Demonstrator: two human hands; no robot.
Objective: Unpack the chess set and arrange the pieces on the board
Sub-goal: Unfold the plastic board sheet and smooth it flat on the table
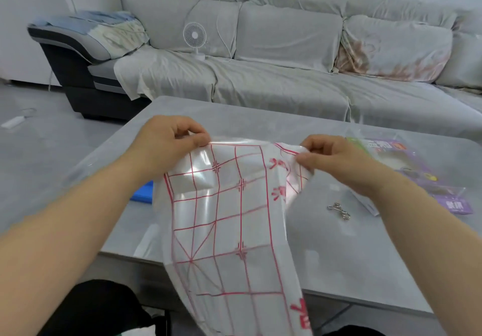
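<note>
Plastic red-grid board sheet (pixel 229 218) held above tabletop (pixel 339 255), L hand (pixel 167 146) & R hand (pixel 336 159) grips pinching top corners.

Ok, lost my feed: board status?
Left hand and right hand pinch top edge of board sheet. Sheet hangs above table, not flat. Wire puzzle, purple packets on table.

One wide-angle view, taken from the person's head, faces forward and down across a grey table (pixel 339 257) toward a sofa (pixel 287 35) at the far side of the room. It sits close over the work: both forearms enter from the bottom corners, and the left hand (pixel 167 142) and right hand (pixel 336 161) lie near the middle, pinching the board sheet (pixel 227 218) there. Floor (pixel 39 148) shows at the left, and straight edges bow outward near the borders
</note>
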